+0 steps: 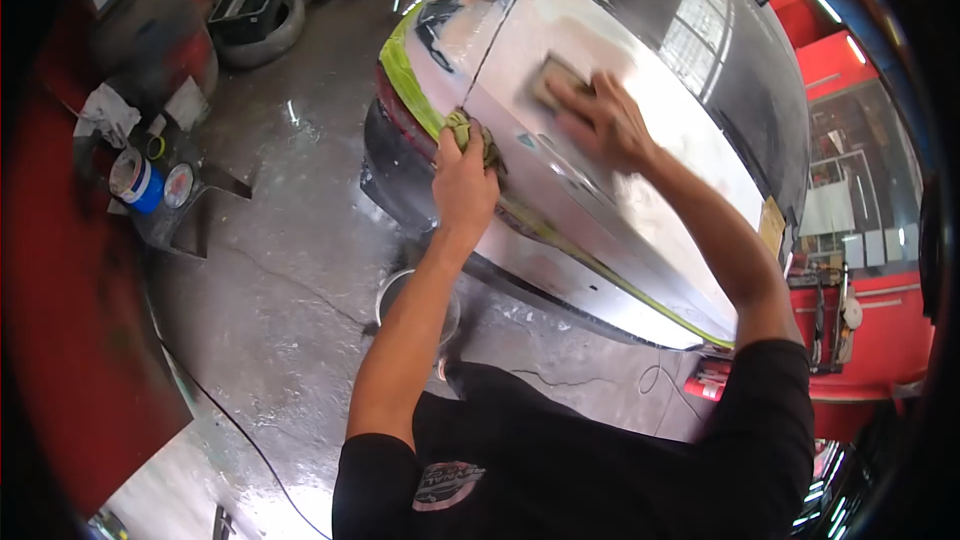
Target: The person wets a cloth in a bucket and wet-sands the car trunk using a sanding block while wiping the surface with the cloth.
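A car body fills the middle of the head view, with a whitish, primed-looking panel (680, 140) between dark glass and a lower edge lined with yellow-green tape (400, 60). My right hand (615, 125) presses a tan sanding block (550, 82) against this panel; both are smeared by motion. Lower on the bodywork, by the taped edge, my left hand (465, 190) is closed round a crumpled olive-green cloth (468, 130). The cloth touches the car near the end of a dark panel gap.
A round bucket (388, 292) stands on the floor below the car, partly behind my left forearm. Leftward, a low dark stand (190, 230) bears a blue-banded tub (147, 190). A tyre (275, 43) lies behind, and a cable (238, 425) crosses the floor.
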Available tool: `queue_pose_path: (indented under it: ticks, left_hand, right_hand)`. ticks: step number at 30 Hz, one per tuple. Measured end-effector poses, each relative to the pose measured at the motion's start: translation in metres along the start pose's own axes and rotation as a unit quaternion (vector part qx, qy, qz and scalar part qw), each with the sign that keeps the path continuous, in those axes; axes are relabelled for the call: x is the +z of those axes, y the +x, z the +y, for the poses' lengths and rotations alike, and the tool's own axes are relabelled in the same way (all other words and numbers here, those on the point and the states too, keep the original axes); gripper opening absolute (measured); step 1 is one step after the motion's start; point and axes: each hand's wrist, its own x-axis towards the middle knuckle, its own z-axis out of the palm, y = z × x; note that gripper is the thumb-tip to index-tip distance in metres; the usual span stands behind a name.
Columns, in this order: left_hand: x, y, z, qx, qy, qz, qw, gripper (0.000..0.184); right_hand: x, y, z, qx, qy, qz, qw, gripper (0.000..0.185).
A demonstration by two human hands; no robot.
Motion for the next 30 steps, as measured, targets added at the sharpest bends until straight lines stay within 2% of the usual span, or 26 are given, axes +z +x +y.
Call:
queue_pose_path:
  ticks: [1, 3, 6, 7, 9, 11, 13, 15, 16, 17, 20, 21, 23, 24, 25, 26, 29, 30]
  left_hand:
    - [-0.004, 0.000, 0.002, -0.016, -0.016, -0.005, 1.000, 0.069]
    - [-0.013, 0.002, 0.005, -0.047, -0.047, -0.016, 0.998, 0.064]
    - [-0.029, 0.004, -0.008, -0.088, -0.158, -0.003, 0.984, 0.058]
    - [-0.039, 0.005, -0.001, -0.069, -0.196, -0.021, 0.978, 0.055]
    - [-0.085, -0.006, 0.027, -0.044, -0.263, -0.057, 0.962, 0.051]
    - [-0.132, -0.010, 0.073, 0.054, -0.175, -0.122, 0.976, 0.046]
    - [-0.168, -0.011, 0.127, 0.190, -0.086, -0.181, 0.961, 0.039]
    - [-0.188, -0.020, 0.169, 0.319, -0.048, -0.194, 0.926, 0.035]
    - [-0.192, -0.026, 0.198, 0.320, -0.005, -0.226, 0.920, 0.034]
    - [-0.199, -0.031, 0.227, 0.324, 0.029, -0.258, 0.910, 0.032]
    - [-0.245, -0.041, 0.270, 0.319, 0.207, -0.345, 0.858, 0.050]
    - [-0.254, -0.039, 0.270, 0.325, 0.227, -0.354, 0.847, 0.049]
    - [-0.256, -0.040, 0.262, 0.340, 0.221, -0.345, 0.846, 0.048]
    - [-0.254, -0.041, 0.258, 0.345, 0.211, -0.334, 0.852, 0.047]
    - [-0.255, -0.040, 0.255, 0.351, 0.196, -0.324, 0.856, 0.047]
    - [-0.252, -0.038, 0.250, 0.356, 0.180, -0.316, 0.861, 0.046]
    - [-0.258, -0.035, 0.233, 0.376, 0.105, -0.265, 0.882, 0.044]
    - [-0.257, -0.033, 0.220, 0.377, 0.063, -0.239, 0.893, 0.044]
  right_hand:
    - [0.012, 0.032, 0.011, -0.019, -0.020, 0.094, 0.995, 0.047]
    - [0.023, 0.075, 0.013, -0.002, -0.044, 0.173, 0.984, 0.047]
    - [0.008, 0.016, -0.009, 0.016, 0.020, 0.091, 0.996, 0.048]
    - [0.002, -0.014, -0.017, 0.039, 0.012, 0.044, 0.998, 0.050]
    - [0.006, -0.051, -0.011, -0.002, 0.027, 0.044, 0.999, 0.056]
    - [0.003, -0.024, 0.004, -0.052, -0.018, 0.030, 0.998, 0.056]
    - [0.003, 0.033, -0.003, 0.012, -0.042, 0.051, 0.998, 0.057]
    - [0.020, 0.074, 0.009, -0.001, -0.064, 0.121, 0.991, 0.057]
    - [0.029, 0.073, 0.009, 0.001, -0.075, 0.150, 0.986, 0.058]
    - [0.031, 0.050, 0.004, -0.001, -0.051, 0.113, 0.992, 0.058]
    - [0.015, -0.017, -0.014, -0.025, -0.002, 0.045, 0.999, 0.057]
    - [0.008, -0.028, -0.017, -0.038, 0.013, 0.040, 0.998, 0.056]
    - [-0.004, -0.015, -0.025, -0.004, 0.011, 0.007, 1.000, 0.055]
    - [0.014, 0.014, -0.005, -0.040, -0.016, 0.070, 0.997, 0.050]
    - [0.023, 0.049, 0.004, -0.023, -0.049, 0.092, 0.994, 0.048]
    - [0.042, 0.082, 0.022, -0.077, -0.059, 0.178, 0.979, 0.047]
    - [0.060, 0.066, 0.017, -0.068, -0.098, 0.216, 0.969, 0.046]
    - [0.034, 0.035, -0.006, -0.038, -0.047, 0.151, 0.987, 0.046]
